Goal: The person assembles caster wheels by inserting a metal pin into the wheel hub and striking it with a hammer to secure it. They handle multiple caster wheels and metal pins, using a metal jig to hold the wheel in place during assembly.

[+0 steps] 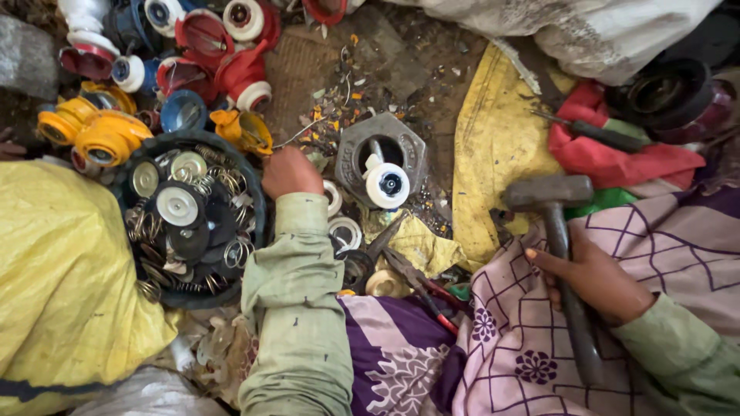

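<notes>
Dirt floor (432, 100), dark and gritty, littered with small coloured plastic chips and scraps around the middle. Person sits on the ground, purple-and-pink patterned cloth (509, 339) over the lap.

Right hand (593, 277) wrapped around the handle of a hammer (559, 231), grip closed; hammer head points up-left, resting over the cloth edge, well apart from the metal block.

Left hand (291, 171) in a green sleeve, reaching forward, fingers curled down at the rim of a dark round tub (254, 192); cannot tell if it grips anything. Tub holds metal springs, rings and round discs.

Hexagonal metal block (381, 158) sits on the floor just right of the left hand, with a white round cap (388, 185) lying on its near edge.

Top left: pile of red, blue, yellow and white plastic parts (185, 62). Left edge: yellow sack (62, 270). Yellow sheet (493, 139) lies on the floor right of the block. Red cloth (617, 158) at right with a screwdriver (593, 132) on it. Black round parts (663, 92) upper right, grey-white sack (601, 31) along the top. Pliers with red handles (420, 285) lie near the lap, beside yellow scraps.
</notes>
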